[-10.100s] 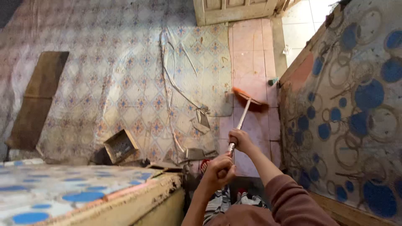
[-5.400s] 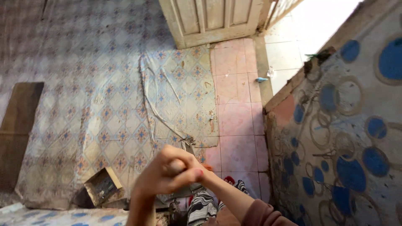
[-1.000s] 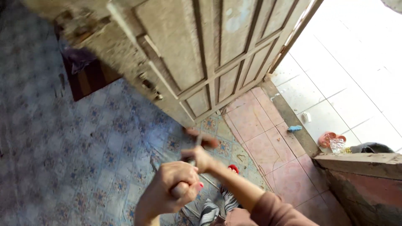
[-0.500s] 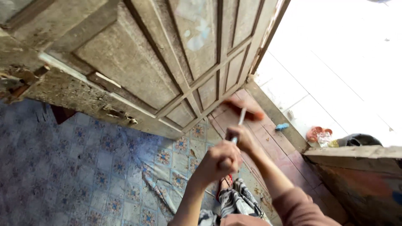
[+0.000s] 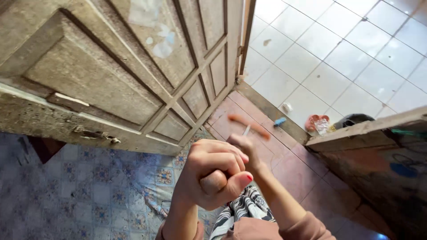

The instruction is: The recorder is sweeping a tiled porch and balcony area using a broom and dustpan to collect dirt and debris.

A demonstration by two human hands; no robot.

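Both-hand grip (image 5: 215, 175), broom head (image 5: 248, 126) beyond

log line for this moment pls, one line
left hand: fist on broom handle end | right hand: grips handle further down | broom head: orange, over pink floor tiles | wooden door: open, left

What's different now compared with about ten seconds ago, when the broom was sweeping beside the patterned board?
The broom has moved from the pink tiles beside the patterned board up to the doorway threshold, next to the wooden door. The view followed, so the white tiles outside now show. Unchanged: both the left hand and right hand still grip the broom handle.
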